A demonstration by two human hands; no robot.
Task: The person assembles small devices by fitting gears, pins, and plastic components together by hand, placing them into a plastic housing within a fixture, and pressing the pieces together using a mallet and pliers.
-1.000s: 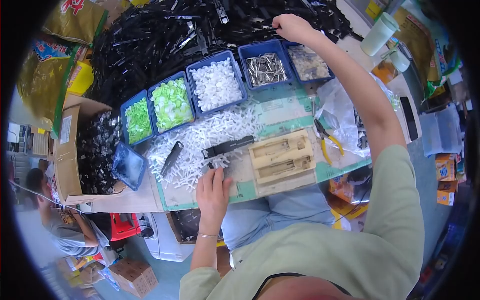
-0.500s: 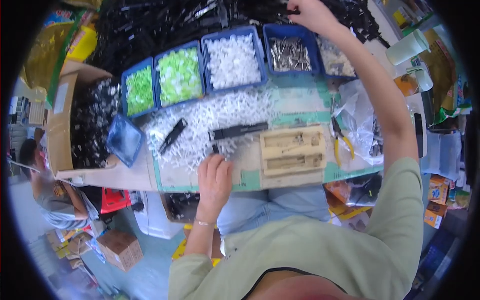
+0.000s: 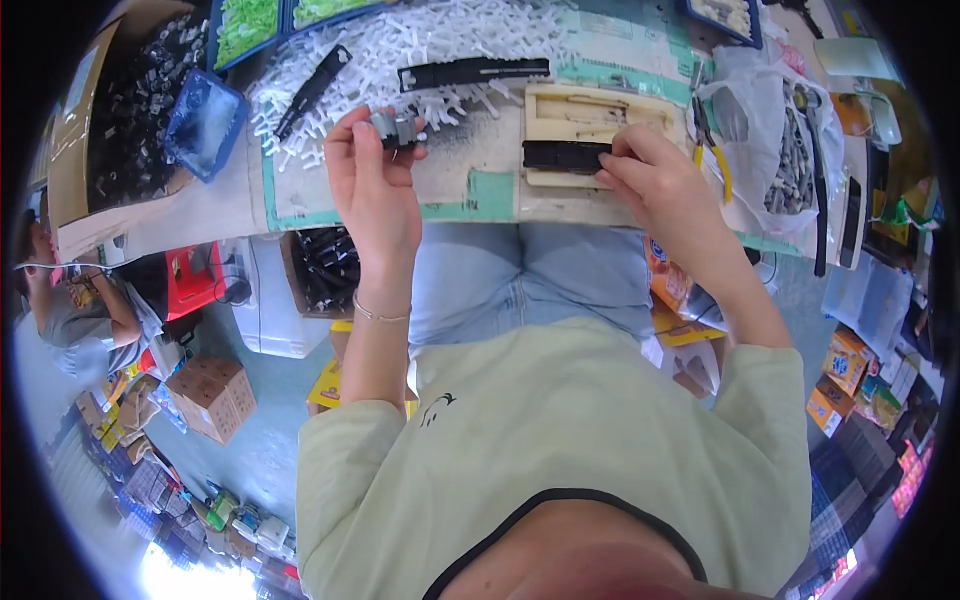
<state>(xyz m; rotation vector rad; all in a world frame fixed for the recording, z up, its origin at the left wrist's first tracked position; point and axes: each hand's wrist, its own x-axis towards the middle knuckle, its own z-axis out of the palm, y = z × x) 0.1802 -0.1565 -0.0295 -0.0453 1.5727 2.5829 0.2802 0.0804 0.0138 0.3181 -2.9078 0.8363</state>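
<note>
My left hand (image 3: 375, 190) is raised over the table's front part, its thumb and fingers closed on a small grey and black part (image 3: 396, 130). My right hand (image 3: 660, 185) pinches the right end of a black strip-like piece (image 3: 562, 157), which lies at the lower slot of the cream fixture (image 3: 590, 102). Behind my hands, a long black piece (image 3: 474, 73) and a shorter slanted black piece (image 3: 312, 92) rest on a spread of white plastic parts (image 3: 375, 50).
Pliers with yellow handles (image 3: 713, 165) and a clear bag of metal parts (image 3: 790, 150) lie right of the fixture. A blue tray (image 3: 205, 125) leans by the carton of black parts (image 3: 75, 135) at left. Another person (image 3: 80, 310) is at far left.
My right hand has come back from the black pile to the fixture with a black piece. My left hand has lifted, now holding a small part. The view has tilted downward.
</note>
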